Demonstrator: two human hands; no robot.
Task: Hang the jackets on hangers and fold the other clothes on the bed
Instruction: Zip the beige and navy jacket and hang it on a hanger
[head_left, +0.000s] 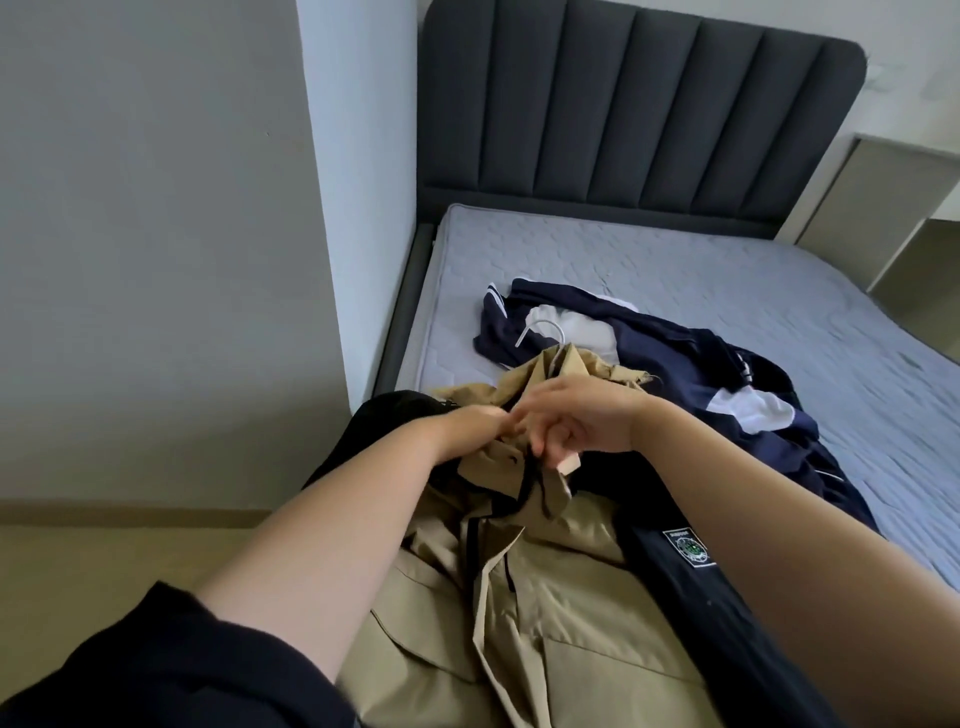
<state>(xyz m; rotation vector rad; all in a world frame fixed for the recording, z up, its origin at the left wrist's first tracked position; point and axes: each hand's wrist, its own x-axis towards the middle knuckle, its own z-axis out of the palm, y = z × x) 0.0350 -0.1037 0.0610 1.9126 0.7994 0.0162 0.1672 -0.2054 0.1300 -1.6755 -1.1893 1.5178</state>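
Nearest, the tan jacket (545, 623) lies front-up along the bed's near edge, its collar pointing away from the person, probably so the hanger (570, 464) can be worked in from the top. At the collar the left hand (467, 426) pinches tan cloth, seemingly to hold the neck open. The right hand (587, 415) curls round the hanger's wooden end and a fold of collar. The white hook (524, 334) pokes out just beyond. A black jacket (675, 571) lies under and to the right of the tan one, and a navy jacket (675, 353) sprawls past it. Beyond them the bed (779, 291) offers bare mattress for folding, up to the headboard (623, 104). The wall (156, 208) stands close on the left.
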